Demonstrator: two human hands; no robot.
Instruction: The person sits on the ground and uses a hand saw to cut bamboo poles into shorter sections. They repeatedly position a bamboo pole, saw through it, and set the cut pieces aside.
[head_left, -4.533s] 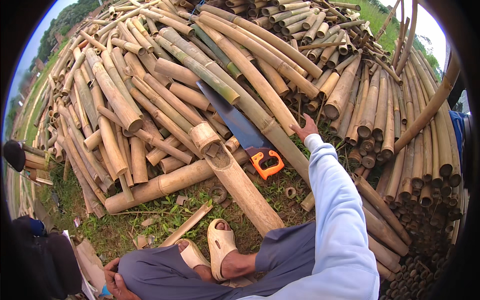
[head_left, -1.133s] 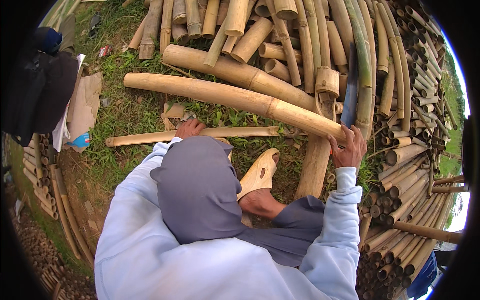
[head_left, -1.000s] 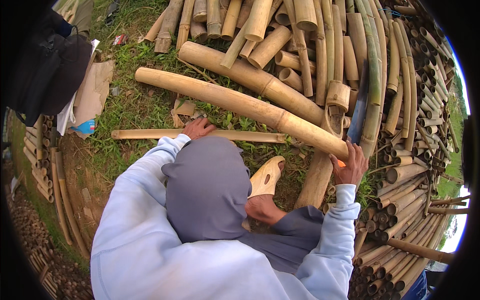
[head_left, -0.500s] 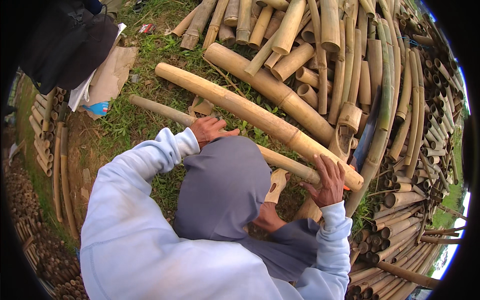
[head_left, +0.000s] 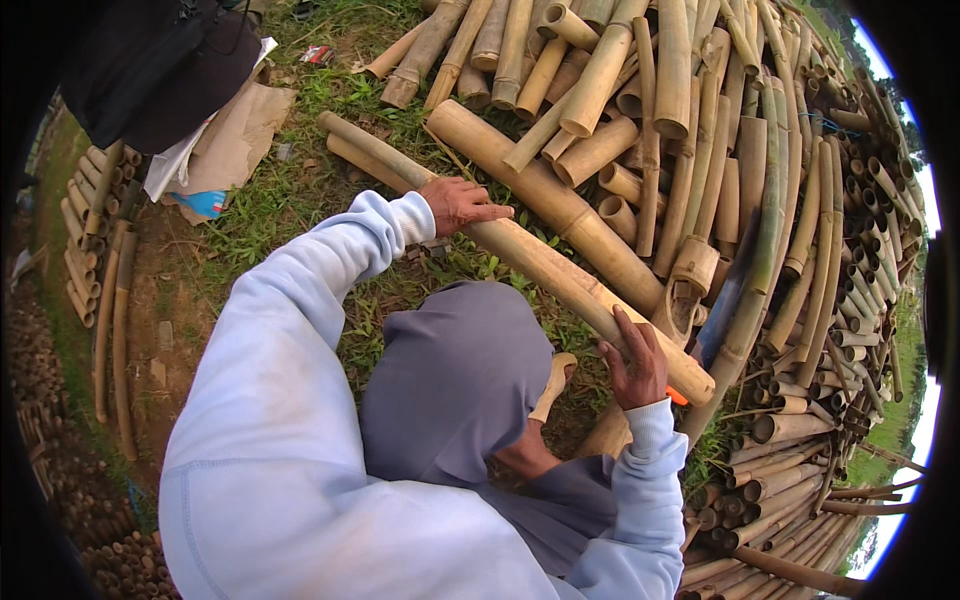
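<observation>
Scene: You crouch on grass [head_left: 290,200] beside a large heap of cut bamboo [head_left: 700,150], both arms in pale blue sleeves reaching out over one raised knee.

Poles in hand: One long bamboo pole [head_left: 560,275], running from the upper left down to the lower right; a second, thinner pole [head_left: 365,165] lies just beside its far end on the ground.

Left hand: Your left hand [head_left: 460,203] lies on top of the long pole near its middle, fingers stretched forward and flat against it, not curled round.

Right hand: Your right hand [head_left: 632,362] wraps the same pole close to its cut lower end, fingers curled over the top and thumb beneath, a firm clasp.

Hands counted: Two, both yours, both on the one pole, well apart along its length.

Saw: One handsaw, its dark blade [head_left: 722,300] slanting between the stacked culms, the orange handle [head_left: 678,397] peeking out just under the pole's end beside your right hand.

Footwear: One tan sandal [head_left: 553,385] shows below the pole, past your knee.

Litter: One crumpled sheet of brown cardboard [head_left: 240,135] with one blue scrap [head_left: 205,203] at its edge, upper left.

Stacks: More bamboo ends piled at the left rim [head_left: 95,250] and lower right [head_left: 790,490]; too many to count.
</observation>
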